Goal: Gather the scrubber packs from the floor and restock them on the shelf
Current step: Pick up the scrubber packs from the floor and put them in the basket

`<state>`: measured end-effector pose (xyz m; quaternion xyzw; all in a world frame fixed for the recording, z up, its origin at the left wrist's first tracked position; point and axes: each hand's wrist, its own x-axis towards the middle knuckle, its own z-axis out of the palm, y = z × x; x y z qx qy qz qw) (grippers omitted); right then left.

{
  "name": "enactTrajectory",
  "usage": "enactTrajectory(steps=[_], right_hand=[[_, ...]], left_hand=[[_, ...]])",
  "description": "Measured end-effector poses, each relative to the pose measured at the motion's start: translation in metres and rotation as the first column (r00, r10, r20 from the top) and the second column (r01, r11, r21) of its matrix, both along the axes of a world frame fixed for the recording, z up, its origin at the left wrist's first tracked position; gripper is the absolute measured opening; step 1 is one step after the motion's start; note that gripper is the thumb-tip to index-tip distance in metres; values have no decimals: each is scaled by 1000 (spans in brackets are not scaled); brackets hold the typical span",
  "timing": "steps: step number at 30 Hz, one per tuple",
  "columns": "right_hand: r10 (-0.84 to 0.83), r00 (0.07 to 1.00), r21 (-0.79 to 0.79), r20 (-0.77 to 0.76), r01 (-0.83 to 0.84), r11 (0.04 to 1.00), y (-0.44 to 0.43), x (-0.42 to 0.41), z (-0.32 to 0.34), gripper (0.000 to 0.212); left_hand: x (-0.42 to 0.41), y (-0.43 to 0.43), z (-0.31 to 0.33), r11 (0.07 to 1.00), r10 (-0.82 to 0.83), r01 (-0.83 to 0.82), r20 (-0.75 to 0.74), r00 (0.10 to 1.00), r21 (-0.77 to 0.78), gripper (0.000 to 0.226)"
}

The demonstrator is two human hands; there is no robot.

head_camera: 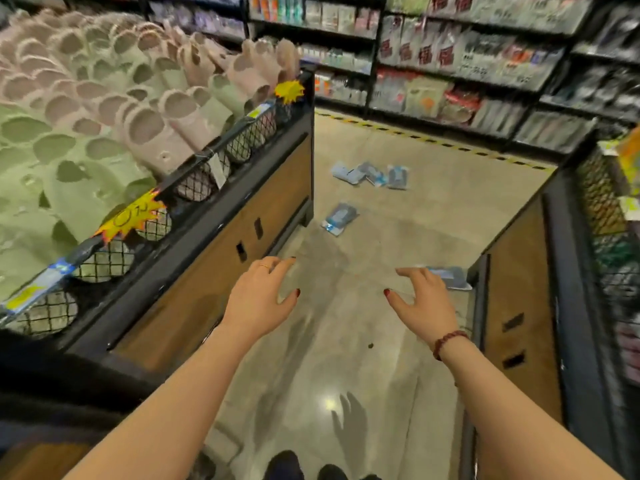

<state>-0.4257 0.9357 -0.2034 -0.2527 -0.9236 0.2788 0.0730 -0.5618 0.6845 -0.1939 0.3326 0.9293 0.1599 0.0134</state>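
Several grey-and-blue scrubber packs lie on the beige floor of an aisle. Three of them (372,174) sit in a loose cluster far ahead. A single pack (339,218) lies nearer, close to the corner of the left display bin. Another pack (450,277) rests by the base of the right bin, partly hidden behind my right hand (424,303). My left hand (259,296) and right hand are both held out over the floor, fingers spread, holding nothing. Neither hand touches a pack.
A wood-sided display bin (214,237) full of pink and green slippers lines the left. Another bin (519,306) with a mesh rim stands on the right. Stocked shelves (467,64) run across the back behind a yellow-black floor stripe. My feet show at the bottom edge.
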Motion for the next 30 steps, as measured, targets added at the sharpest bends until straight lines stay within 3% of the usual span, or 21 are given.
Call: enactTrajectory(steps=[6, 16, 23, 30], right_hand=[[-70, 998, -35, 11, 70, 997, 61, -56, -6, 46], [-171, 984, -64, 59, 175, 983, 163, -219, -17, 46], [-292, 956, -145, 9, 290, 946, 242, -312, -14, 44], [-285, 958, -152, -2, 281, 947, 361, -403, -33, 43]], left_hand=[[-74, 70, -7, 999, -43, 43, 36, 998, 18, 58], [-257, 182, -19, 993, -101, 93, 109, 989, 77, 59], [-368, 271, -17, 984, -134, 114, 150, 980, 134, 58], [-456, 385, -30, 983, -168, 160, 97, 981, 84, 60]])
